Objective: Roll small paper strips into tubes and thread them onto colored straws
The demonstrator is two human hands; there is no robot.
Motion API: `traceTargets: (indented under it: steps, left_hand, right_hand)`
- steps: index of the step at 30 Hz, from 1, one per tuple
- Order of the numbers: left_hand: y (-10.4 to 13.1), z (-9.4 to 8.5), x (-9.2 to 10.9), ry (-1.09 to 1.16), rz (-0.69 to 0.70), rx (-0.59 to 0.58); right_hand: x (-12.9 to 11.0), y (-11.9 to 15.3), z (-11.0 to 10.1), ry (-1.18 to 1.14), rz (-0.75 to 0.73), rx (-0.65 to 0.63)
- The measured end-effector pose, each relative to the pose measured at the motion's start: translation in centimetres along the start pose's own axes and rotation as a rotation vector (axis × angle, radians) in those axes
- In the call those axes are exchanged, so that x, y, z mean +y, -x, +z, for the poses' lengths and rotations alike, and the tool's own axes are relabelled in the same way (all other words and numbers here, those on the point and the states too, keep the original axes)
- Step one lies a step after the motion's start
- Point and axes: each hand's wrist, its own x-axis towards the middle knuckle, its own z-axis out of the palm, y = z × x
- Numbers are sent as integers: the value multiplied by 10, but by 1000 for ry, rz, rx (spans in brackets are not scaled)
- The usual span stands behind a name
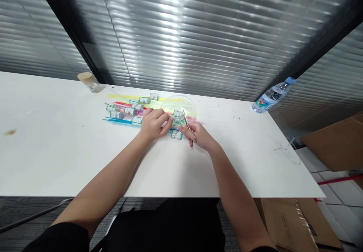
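Note:
My right hand (198,134) grips a pair of scissors (185,119), with the blades pointing up and away from me. My left hand (154,124) is closed, thumb and fingers together close to the blades; what they pinch is too small to make out. Beneath and between the hands is a clear round plastic container (195,104) with small green and blue cut bits (178,121) in it. Under and around my left hand lie bundles of thin coloured plastic strips, yellow (121,96), red, pink and blue (117,121), several wrapped with white-and-green paper labels (137,120).
A jar with a tan lid (86,78) stands at the back left of the white table (70,150). At the right edge is a water bottle (272,97), with clear plastic strips (280,149) nearer me. Blinds rise behind the table; cardboard boxes (300,221) sit on the floor at right.

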Motion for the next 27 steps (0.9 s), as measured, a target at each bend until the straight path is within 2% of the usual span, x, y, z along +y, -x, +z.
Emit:
traceTargets:
  steps: [3,8,27]
  left_hand:
    - [0,0,1,10,-9,-27]
    - [1,1,0,28,6,11]
    - [2,1,0,27,-56,-64]
  right_hand:
    - [1,0,1,4,5,18]
    - [1,0,1,-6,5,16]
    - [-1,1,0,-16,10,13]
